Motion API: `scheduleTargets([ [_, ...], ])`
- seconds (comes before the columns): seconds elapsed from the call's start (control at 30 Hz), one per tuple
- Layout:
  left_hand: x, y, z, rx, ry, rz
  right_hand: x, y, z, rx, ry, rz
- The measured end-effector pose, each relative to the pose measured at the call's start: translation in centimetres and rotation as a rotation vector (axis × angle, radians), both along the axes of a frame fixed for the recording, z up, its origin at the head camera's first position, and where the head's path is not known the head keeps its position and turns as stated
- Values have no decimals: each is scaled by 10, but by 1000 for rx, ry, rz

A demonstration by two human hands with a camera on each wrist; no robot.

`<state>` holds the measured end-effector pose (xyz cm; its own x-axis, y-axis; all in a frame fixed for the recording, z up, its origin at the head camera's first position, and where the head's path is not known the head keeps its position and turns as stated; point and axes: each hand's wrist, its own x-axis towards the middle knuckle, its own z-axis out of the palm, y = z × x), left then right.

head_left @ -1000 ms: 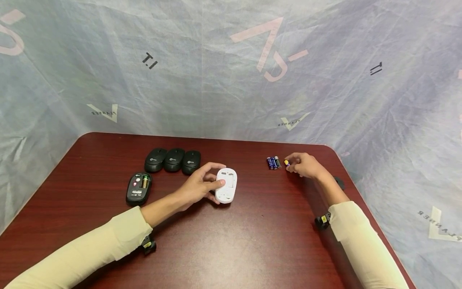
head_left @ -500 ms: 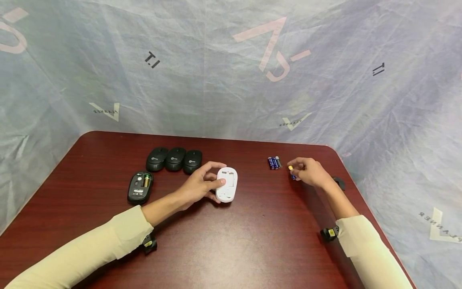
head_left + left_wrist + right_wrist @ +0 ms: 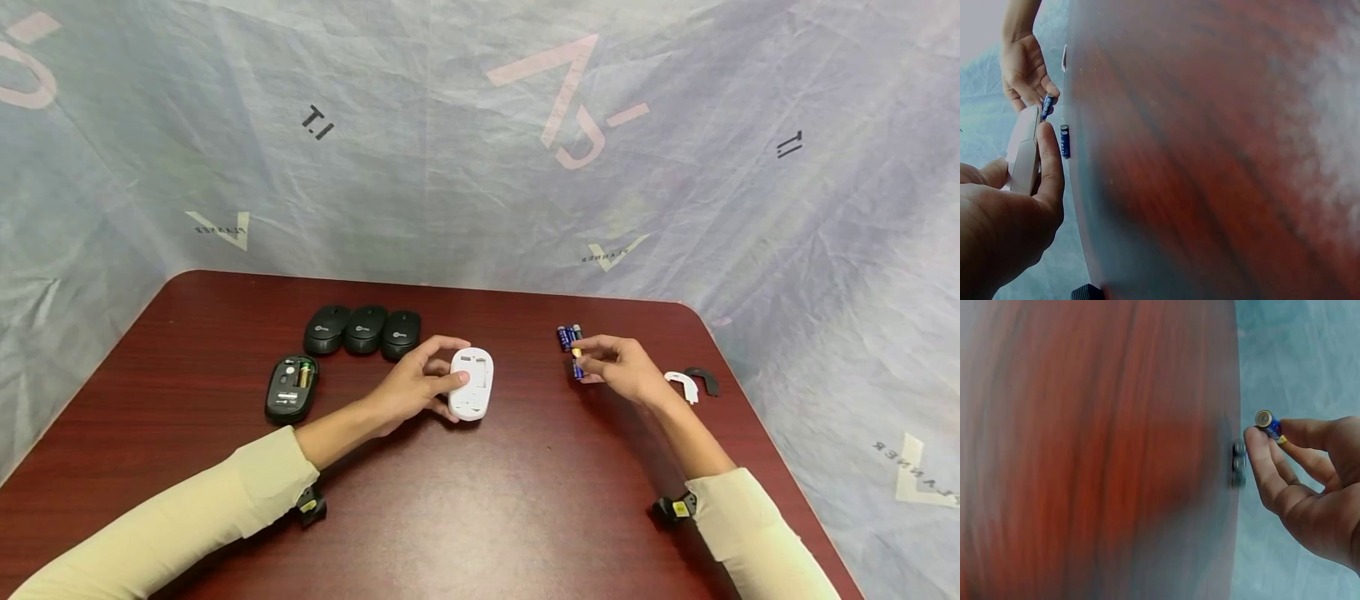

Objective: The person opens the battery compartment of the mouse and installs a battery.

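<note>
My left hand [image 3: 416,383] grips a white computer mouse [image 3: 472,385] by its side, its underside with the uncovered battery slot facing me. In the left wrist view the mouse [image 3: 1024,150] appears edge-on between thumb and fingers. My right hand [image 3: 624,367] pinches a blue and yellow battery [image 3: 577,363] between thumb and fingers, off to the right of the mouse. The right wrist view shows the end of that battery [image 3: 1264,419] at the fingertips. Several blue batteries [image 3: 567,337] lie side by side on the table just behind it.
Three black mice [image 3: 365,330] stand in a row at the back left. In front of them a black mouse [image 3: 291,389] lies upside down with a battery in its slot. A white curved cover [image 3: 684,385] and a black curved cover [image 3: 703,381] lie at right.
My right hand has lifted the battery from the table and carried it left, turning it more upright. The white cover has come into sight. The left hand has stayed still.
</note>
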<state>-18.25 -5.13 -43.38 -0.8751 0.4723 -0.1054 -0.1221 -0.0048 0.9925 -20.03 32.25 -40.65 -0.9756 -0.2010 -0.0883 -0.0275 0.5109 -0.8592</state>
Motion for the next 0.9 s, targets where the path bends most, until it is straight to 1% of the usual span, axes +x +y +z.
scheduleTargets([
  [0.1, 0, 0, 0, -2, 2, -3, 1, -14, 0, -48, -5, 13],
  [0.3, 0, 2, 0, 0, 1, -1, 0, -39, -2, -95, -2, 32],
  [0.5, 0, 3, 0, 3, -5, -3, -2, -61, -3, -155, 1, 18],
  [0.7, 0, 4, -1, 7, -12, -3, -3, -79, -1, -195, 12, 23],
  [0.9, 0, 6, -1, 12, -15, -6, -4, -92, 3, -264, 4, 16],
])
